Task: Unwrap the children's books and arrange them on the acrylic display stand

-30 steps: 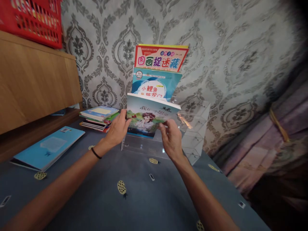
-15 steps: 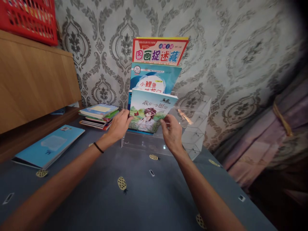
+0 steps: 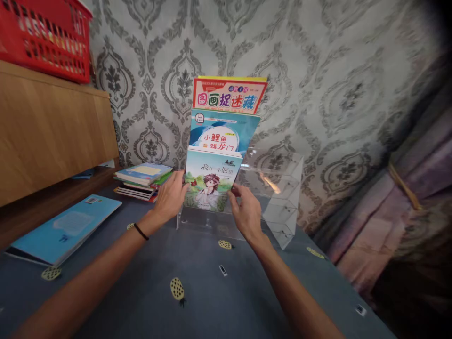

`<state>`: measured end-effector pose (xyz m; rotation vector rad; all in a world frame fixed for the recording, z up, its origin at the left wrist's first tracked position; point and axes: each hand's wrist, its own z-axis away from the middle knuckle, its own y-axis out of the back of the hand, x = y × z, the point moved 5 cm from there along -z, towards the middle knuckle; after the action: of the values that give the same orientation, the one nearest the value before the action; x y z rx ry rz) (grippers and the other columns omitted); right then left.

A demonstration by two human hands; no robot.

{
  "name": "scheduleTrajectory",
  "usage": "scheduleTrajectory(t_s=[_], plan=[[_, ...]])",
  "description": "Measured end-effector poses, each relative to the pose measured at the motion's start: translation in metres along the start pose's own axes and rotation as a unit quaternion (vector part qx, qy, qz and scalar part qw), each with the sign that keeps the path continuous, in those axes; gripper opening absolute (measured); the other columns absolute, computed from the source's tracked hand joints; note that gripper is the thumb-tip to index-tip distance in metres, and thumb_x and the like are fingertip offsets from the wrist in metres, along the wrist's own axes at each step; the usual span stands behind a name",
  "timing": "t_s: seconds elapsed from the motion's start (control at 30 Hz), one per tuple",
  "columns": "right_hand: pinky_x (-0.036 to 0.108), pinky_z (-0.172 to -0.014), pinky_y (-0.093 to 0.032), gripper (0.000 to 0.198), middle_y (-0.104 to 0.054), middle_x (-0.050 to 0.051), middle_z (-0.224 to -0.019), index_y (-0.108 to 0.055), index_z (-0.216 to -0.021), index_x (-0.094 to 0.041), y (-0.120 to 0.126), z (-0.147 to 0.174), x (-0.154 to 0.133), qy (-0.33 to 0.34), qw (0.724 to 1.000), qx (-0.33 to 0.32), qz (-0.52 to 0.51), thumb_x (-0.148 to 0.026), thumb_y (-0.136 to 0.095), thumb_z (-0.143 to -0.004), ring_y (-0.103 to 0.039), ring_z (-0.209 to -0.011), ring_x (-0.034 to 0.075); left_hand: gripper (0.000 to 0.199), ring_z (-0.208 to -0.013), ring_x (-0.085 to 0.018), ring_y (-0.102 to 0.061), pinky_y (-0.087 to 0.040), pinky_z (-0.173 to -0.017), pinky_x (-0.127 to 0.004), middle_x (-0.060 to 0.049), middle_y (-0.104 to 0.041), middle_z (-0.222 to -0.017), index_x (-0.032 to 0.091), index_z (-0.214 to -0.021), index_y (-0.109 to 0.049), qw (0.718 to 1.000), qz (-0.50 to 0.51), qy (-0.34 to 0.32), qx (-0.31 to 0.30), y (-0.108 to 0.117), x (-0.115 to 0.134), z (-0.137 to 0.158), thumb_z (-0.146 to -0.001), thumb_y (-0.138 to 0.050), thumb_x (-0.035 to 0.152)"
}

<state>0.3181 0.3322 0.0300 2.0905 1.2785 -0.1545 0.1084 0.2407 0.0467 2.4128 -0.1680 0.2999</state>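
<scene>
A thin book with a drawn figure on its pale green cover stands between my two hands, at the front left of a clear acrylic book rack. My left hand grips its left edge, with the fingertips partly hidden behind it. On the opposite edge, my right hand pinches the cover with thumb and bent fingers. Behind it rise a blue book and a taller red-bordered book, stepped upward in the rack. A strip of yellow shows at the very back.
Left of the rack lies a stack of books. A blue book or folder lies nearer on the dark patterned tabletop. A wooden cabinet with a red basket on top borders the left; a curtain hangs right.
The front book has shifted left and sits more squarely before the blue book, both hands moving with it. The view has tilted up, so everything appears lower.
</scene>
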Motion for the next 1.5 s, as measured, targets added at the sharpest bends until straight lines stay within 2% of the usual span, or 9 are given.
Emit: scheduleTrajectory(t_s=[0.1, 0.3, 0.63, 0.93, 1.3, 1.5], plan=[[0.043, -0.079, -0.05, 0.038, -0.072, 0.016, -0.101, -0.067, -0.116, -0.015, 0.0, -0.002, -0.004, 0.017, 1.0, -0.012, 0.0, -0.031, -0.044, -0.091, -0.067, -0.09, 0.03, 0.014, -0.099, -0.027, -0.061, -0.049, -0.081, -0.037, -0.011, -0.062, -0.106, 0.016, -0.11, -0.053, 0.999, -0.036, 0.006, -0.012, 0.002, 0.006, 0.0, -0.096, -0.051, 0.018], [0.037, -0.076, -0.049, 0.036, -0.074, 0.012, -0.101, -0.069, -0.114, -0.019, 0.001, -0.004, -0.009, 0.028, 0.999, -0.034, -0.022, -0.025, -0.043, -0.091, -0.066, -0.084, 0.026, 0.017, -0.103, -0.028, -0.06, -0.049, -0.083, -0.036, -0.012, -0.062, -0.11, 0.016, -0.113, -0.052, 0.998, -0.057, 0.013, -0.011, 0.003, 0.01, -0.001, -0.096, -0.052, 0.016], [0.035, -0.073, -0.049, 0.033, -0.076, 0.011, -0.095, -0.073, -0.104, -0.019, -0.002, -0.007, -0.007, 0.012, 1.0, -0.006, -0.026, -0.025, -0.045, -0.087, -0.066, -0.077, 0.025, 0.015, -0.098, -0.026, -0.059, -0.049, -0.082, -0.037, -0.009, -0.06, -0.105, 0.018, -0.108, -0.054, 1.0, -0.016, 0.004, 0.005, 0.004, 0.005, -0.003, -0.095, -0.049, 0.013], [0.036, -0.073, -0.048, 0.034, -0.076, 0.011, -0.093, -0.075, -0.102, -0.019, -0.005, -0.01, -0.003, -0.005, 1.0, -0.01, -0.025, -0.027, -0.046, -0.086, -0.066, -0.078, 0.026, 0.014, -0.096, -0.025, -0.059, -0.048, -0.081, -0.036, -0.008, -0.06, -0.104, 0.018, -0.107, -0.055, 1.0, 0.0, -0.005, 0.004, 0.003, 0.004, -0.004, -0.094, -0.051, 0.015], [0.036, -0.069, -0.049, 0.033, -0.077, 0.01, -0.09, -0.075, -0.101, -0.021, -0.005, -0.008, -0.001, 0.011, 0.999, 0.014, -0.039, -0.032, -0.048, -0.086, -0.067, -0.075, 0.026, 0.024, -0.099, -0.024, -0.058, -0.049, -0.082, -0.034, -0.009, -0.059, -0.108, 0.019, -0.118, -0.055, 1.0, -0.018, -0.002, 0.016, 0.0, 0.002, 0.0, -0.096, -0.049, 0.016], [0.034, -0.064, -0.046, 0.033, -0.077, 0.01, -0.085, -0.076, -0.096, -0.021, -0.007, -0.008, 0.002, 0.001, 1.0, 0.023, -0.006, -0.035, -0.047, -0.086, -0.067, -0.07, 0.025, 0.02, -0.104, -0.027, -0.057, -0.049, -0.087, -0.037, -0.011, -0.059, -0.109, 0.016, -0.114, -0.057, 1.0, 0.006, 0.003, 0.018, 0.001, -0.003, -0.004, -0.095, -0.052, 0.017]])
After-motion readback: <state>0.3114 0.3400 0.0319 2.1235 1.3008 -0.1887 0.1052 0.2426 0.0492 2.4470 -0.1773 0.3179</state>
